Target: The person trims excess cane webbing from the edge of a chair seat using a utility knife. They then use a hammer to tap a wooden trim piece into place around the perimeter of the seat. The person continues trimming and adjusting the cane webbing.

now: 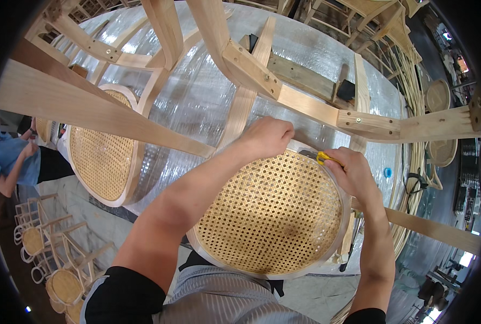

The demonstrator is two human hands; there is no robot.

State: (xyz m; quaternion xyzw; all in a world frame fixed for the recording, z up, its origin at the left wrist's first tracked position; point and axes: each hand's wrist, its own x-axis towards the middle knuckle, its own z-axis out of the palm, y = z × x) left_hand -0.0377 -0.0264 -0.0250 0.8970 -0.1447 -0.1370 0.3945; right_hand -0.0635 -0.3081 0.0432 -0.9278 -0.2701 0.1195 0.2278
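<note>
In front of me lies a round chair seat (273, 216) of woven cane in a pale wooden frame. My left hand (267, 137) is closed at the seat's far rim, knuckles up. Whatever its curled fingers hold is hidden. At the far right of the rim, my right hand (351, 170) grips a yellow utility knife (322, 157). The knife's tip points left, toward the edge of the cane. The seat belongs to a wooden chair frame (308, 105), which lies with its legs and rails reaching across the table.
A second cane seat (102, 154) and its frame lie to the left. Plastic film (197, 81) covers the table. A blue cap (388, 172) and bundled cane strands (405, 102) are on the right. A co-worker in a blue shirt (13, 156) stands far left, beyond stacked chairs (62, 281).
</note>
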